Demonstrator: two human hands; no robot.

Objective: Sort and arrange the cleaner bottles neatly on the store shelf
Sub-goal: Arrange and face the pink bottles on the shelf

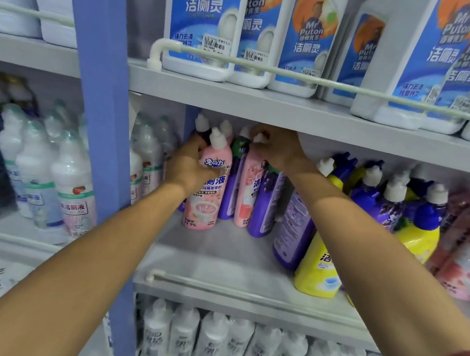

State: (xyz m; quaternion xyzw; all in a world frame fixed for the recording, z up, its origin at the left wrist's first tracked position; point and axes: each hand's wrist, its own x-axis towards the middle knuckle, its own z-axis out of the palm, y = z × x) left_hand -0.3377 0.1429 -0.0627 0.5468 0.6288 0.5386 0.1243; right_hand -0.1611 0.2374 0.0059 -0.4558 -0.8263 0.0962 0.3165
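Forearms reaching far into middle shelf (219,252). Left hand (188,169) gripping front pink bottle (207,192), upright, at far left. Right hand (280,151) pinching white cap of second pink bottle (248,191) just right, standing slightly farther back.

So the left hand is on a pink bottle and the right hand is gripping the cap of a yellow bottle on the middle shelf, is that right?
Not quite. In the head view the right hand grips the cap of a second pink bottle, not a yellow one; the yellow bottle stands untouched further right. The left hand is indeed on a pink bottle on the middle shelf.
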